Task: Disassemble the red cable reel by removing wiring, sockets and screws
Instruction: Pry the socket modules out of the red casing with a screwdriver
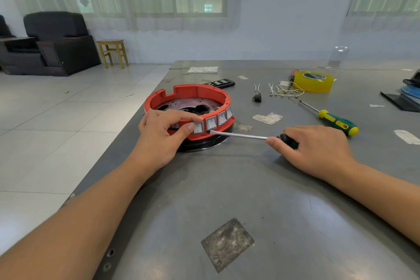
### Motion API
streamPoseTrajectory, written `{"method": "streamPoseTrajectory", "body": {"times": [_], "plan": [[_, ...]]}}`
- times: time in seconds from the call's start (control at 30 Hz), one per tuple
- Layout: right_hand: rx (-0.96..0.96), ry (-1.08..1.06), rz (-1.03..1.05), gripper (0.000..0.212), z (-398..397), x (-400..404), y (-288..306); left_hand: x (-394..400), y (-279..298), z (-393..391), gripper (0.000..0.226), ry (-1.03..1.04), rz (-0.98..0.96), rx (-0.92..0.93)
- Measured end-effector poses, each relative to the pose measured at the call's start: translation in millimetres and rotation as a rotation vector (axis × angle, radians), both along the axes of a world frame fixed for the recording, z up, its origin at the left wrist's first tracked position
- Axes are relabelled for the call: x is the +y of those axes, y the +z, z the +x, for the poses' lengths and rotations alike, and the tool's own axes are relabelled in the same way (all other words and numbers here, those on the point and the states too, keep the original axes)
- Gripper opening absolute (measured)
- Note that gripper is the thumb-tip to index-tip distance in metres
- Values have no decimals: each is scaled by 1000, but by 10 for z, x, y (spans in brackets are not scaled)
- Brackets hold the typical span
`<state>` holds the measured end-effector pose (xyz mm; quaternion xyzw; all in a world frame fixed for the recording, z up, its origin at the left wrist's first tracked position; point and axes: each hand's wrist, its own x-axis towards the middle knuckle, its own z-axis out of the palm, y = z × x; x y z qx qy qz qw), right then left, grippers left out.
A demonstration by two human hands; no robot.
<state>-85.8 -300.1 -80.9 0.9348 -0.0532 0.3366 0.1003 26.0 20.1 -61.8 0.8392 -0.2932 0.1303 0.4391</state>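
Observation:
The red cable reel [197, 92] lies flat on the grey table [227, 188], open on top, with a metal plate inside. Several white rocker switches [211, 122] line its near rim. My left hand [162, 134] grips the reel's near rim, thumb against the leftmost switch. My right hand [316, 150] holds a black-handled screwdriver [241, 135]. Its tip touches the rim just below the switches.
A green-and-yellow screwdriver [334, 120], a yellow tape roll [314, 81], loose wires with terminals [284, 92], a small black part [257, 98] and a black bit case [219, 82] lie behind the reel. The table's left edge runs close to the reel.

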Motion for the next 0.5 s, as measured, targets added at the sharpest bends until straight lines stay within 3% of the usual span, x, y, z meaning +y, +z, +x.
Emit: {"method": "streamPoseTrajectory", "body": {"times": [0.5], "plan": [[26,-66,-20,79,33,131,4,15,8,43,24,-4,26,9]]}}
